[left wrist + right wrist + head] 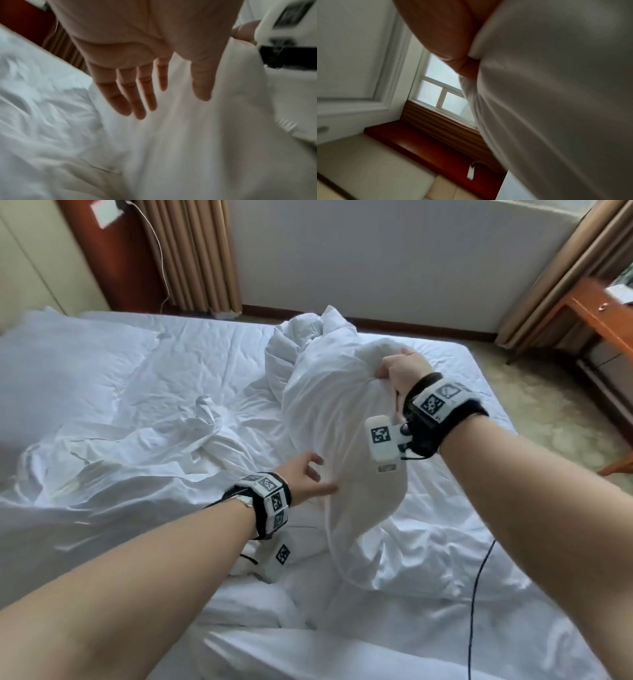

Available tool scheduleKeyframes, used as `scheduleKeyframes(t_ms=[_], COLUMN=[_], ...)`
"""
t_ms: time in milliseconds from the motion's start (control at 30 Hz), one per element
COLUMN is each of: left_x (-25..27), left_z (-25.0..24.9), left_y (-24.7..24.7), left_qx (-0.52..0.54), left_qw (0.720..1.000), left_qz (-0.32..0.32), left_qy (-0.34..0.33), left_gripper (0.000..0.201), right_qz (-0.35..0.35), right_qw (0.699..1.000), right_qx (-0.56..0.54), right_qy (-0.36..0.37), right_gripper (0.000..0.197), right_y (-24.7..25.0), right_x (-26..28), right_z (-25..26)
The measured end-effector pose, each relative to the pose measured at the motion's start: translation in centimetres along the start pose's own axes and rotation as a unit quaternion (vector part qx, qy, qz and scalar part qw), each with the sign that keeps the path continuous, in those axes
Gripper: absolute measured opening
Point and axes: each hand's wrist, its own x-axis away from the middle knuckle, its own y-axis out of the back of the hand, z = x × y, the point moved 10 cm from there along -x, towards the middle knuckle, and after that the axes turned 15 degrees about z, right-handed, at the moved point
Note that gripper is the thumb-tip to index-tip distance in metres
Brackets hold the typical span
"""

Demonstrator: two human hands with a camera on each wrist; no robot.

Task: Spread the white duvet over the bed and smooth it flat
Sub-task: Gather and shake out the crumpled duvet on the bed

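The white duvet (329, 405) lies bunched and crumpled across the bed (144, 378), with one fold lifted into the air at centre right. My right hand (399, 369) grips the top of that raised fold (556, 94), fingers curled into the cloth. Lower and to the left, my left hand (313, 477) is spread with straight fingers (137, 97) just beside the hanging fabric (188, 135); whether it touches the cloth I cannot tell. More of the duvet is heaped at the far side (308, 337) and near me (257, 604).
A wooden desk (596, 313) stands at the right beside beige curtains (548, 285). Carpet (548, 412) borders the bed's right edge. A black cable (476, 594) runs down from my right wrist over the sheet. A wall and more curtains (202, 251) lie beyond the bed.
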Motion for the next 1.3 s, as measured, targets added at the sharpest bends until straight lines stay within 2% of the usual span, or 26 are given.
scheduleKeyframes(t_ms=[67, 133, 167, 200, 267, 333, 367, 467, 567, 633, 733, 867, 967, 1033, 1100, 1167, 1200, 1233, 1267, 1300], left_x=[1.1, 2.0, 2.5, 3.0, 3.7, 4.0, 3.9, 4.1, 5.6, 7.5, 10.7, 12.7, 12.8, 12.8, 12.2, 11.8, 12.0, 12.1, 12.1, 12.2], left_z=[1.3, 2.9, 4.0, 5.0, 6.8, 8.1, 8.7, 9.7, 11.4, 13.4, 17.0, 21.5, 26.2, 29.2, 31.9, 33.9, 34.3, 34.2, 33.4, 32.0], left_y=[1.2, 2.4, 2.8, 3.0, 3.2, 2.9, 2.6, 2.1, 3.7, 5.7, 8.1, 10.3, 11.0, 11.4, 11.6, 12.0, 12.7, 13.9, 15.5, 17.3], left_qx=[-0.06, -0.081, -0.074, -0.076, -0.095, -0.111, -0.114, -0.136, -0.18, -0.225, -0.254, -0.27, -0.287, -0.313, -0.332, -0.345, -0.344, -0.33, -0.317, -0.304], left_qw=[0.997, 0.992, 0.989, 0.986, 0.975, 0.966, 0.964, 0.956, 0.937, 0.909, 0.871, 0.855, 0.85, 0.847, 0.866, 0.882, 0.892, 0.907, 0.925, 0.939], left_qz=[-0.01, -0.031, -0.04, -0.048, -0.061, -0.069, -0.068, -0.058, -0.076, -0.104, -0.125, -0.098, -0.052, -0.028, 0.013, 0.078, 0.086, 0.072, 0.04, 0.003], left_qy=[0.051, 0.096, 0.12, 0.144, 0.191, 0.222, 0.231, 0.254, 0.289, 0.335, 0.402, 0.433, 0.44, 0.428, 0.375, 0.312, 0.282, 0.249, 0.205, 0.158], left_gripper=[0.068, 0.068, 0.068, 0.068, 0.069, 0.069, 0.068, 0.068, 0.07, 0.076, 0.092, 0.114, 0.125, 0.113, 0.073, 0.042, 0.035, 0.032, 0.031, 0.027], right_qz=[-0.087, -0.172, -0.179, -0.169, -0.147, -0.135, -0.093, 0.014, 0.15, 0.218, 0.264, 0.295, 0.336, 0.39, 0.423, 0.427, 0.418, 0.401, 0.377, 0.352], right_qw=[0.994, 0.98, 0.977, 0.972, 0.951, 0.943, 0.95, 0.946, 0.923, 0.897, 0.878, 0.875, 0.855, 0.816, 0.766, 0.731, 0.719, 0.714, 0.72, 0.736], right_qx=[0.029, 0.086, 0.112, 0.165, 0.269, 0.303, 0.293, 0.314, 0.344, 0.372, 0.382, 0.364, 0.374, 0.406, 0.472, 0.523, 0.543, 0.559, 0.565, 0.564], right_qy=[0.054, 0.045, 0.014, -0.005, -0.033, -0.033, -0.044, -0.076, -0.091, -0.102, -0.116, -0.121, -0.128, -0.131, -0.106, -0.1, -0.113, -0.128, -0.143, -0.127], right_gripper=[0.03, 0.015, 0.032, 0.038, 0.051, 0.06, 0.062, 0.057, 0.045, 0.041, 0.05, 0.049, 0.061, 0.088, 0.119, 0.132, 0.127, 0.112, 0.088, 0.065], right_y=[12.2, 21.0, 22.9, 22.6, 20.2, 17.4, 15.6, 7.7, -1.4, -6.1, -11.4, -18.5, -24.3, -28.9, -33.9, -39.0, -41.1, -42.8, -44.2, -45.3], right_x=[-3.8, -7.1, -7.6, -7.2, -5.4, -3.7, -4.2, -5.5, -4.4, -3.9, -3.1, -2.2, -0.1, 2.2, 4.8, 7.3, 8.0, 8.3, 8.1, 7.5], right_z=[2.7, 3.2, 3.4, 4.2, 5.2, 5.0, 3.4, -3.3, -9.4, -12.7, -14.9, -16.5, -18.3, -20.9, -23.5, -26.4, -27.9, -28.9, -29.0, -28.0])
